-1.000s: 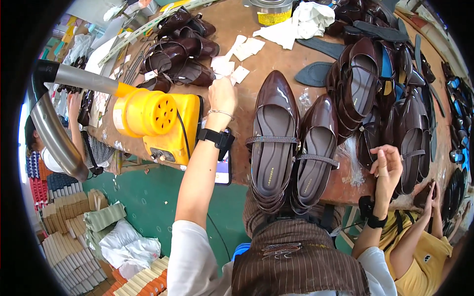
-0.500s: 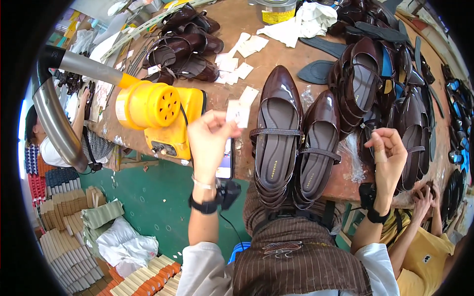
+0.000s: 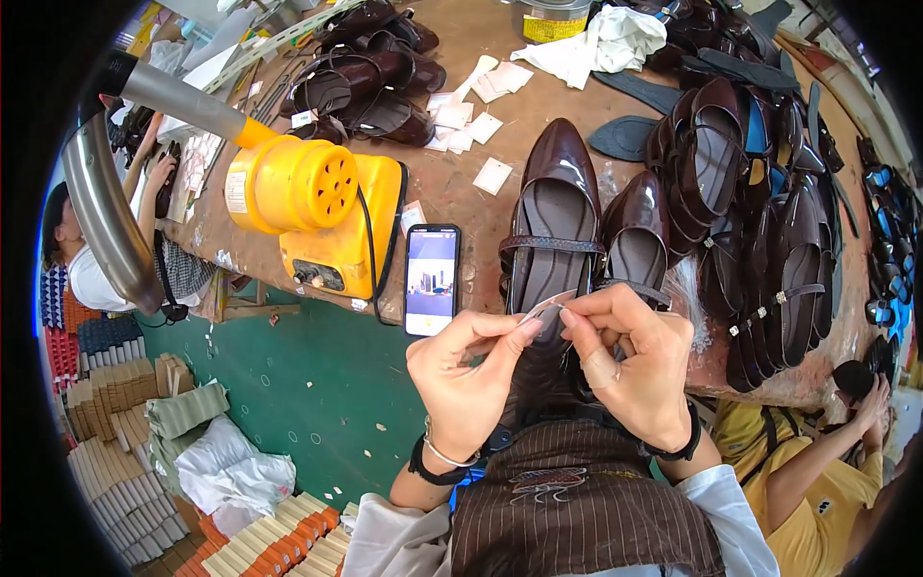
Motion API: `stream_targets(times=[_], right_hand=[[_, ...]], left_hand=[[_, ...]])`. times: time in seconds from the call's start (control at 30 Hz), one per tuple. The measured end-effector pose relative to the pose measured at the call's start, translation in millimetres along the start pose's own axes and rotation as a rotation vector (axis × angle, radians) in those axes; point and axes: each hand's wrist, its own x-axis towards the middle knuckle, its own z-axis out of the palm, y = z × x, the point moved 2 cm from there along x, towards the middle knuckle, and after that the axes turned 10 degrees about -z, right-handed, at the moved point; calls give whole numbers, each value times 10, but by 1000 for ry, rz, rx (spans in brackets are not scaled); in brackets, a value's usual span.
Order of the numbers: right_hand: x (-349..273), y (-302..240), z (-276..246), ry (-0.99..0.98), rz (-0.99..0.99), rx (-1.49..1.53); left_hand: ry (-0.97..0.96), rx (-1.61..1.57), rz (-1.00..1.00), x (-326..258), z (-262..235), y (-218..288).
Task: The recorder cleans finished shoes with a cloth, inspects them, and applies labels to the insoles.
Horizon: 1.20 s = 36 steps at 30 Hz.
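My left hand (image 3: 469, 377) pinches a small pale paper card (image 3: 552, 305) between thumb and forefinger. The fingertips of my right hand (image 3: 635, 354) are closed on the card's other edge. Both hands are over the heel end of a stack of dark burgundy strap shoes (image 3: 558, 171) with pointed toes. Beside it, to the right, stands a similar stack of shoes (image 3: 636, 210), its heel part hidden behind my right hand. More cards (image 3: 491, 176) lie loose on the table beyond my left hand.
A yellow machine (image 3: 327, 216) with a metal pipe stands at the left, beside a lit phone (image 3: 432, 279). Shoe piles (image 3: 365, 82) lie behind it, and more shoes (image 3: 707, 159) at the right. A white cloth (image 3: 606, 43) and a tin (image 3: 555, 21) are at the back. A person in yellow (image 3: 817, 471) works at the right.
My left hand has brought the card down and toward me, uncovering the phone. My right hand has come left to meet it, and both now pinch the card.
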Motion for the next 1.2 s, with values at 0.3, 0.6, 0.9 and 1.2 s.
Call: stream_targets(times=[0.3, 0.6, 0.9, 1.2], right_hand=[[-80, 227, -64, -194, 371, 778], [116, 471, -571, 124, 64, 239], [625, 667, 53, -81, 14, -56], [511, 667, 284, -286, -189, -394]], left_hand=[[-37, 362, 464, -35, 28, 23], [-89, 638, 501, 455, 78, 74], [-98, 464, 142, 1019, 212, -284], [-371, 167, -152, 992, 71, -382]])
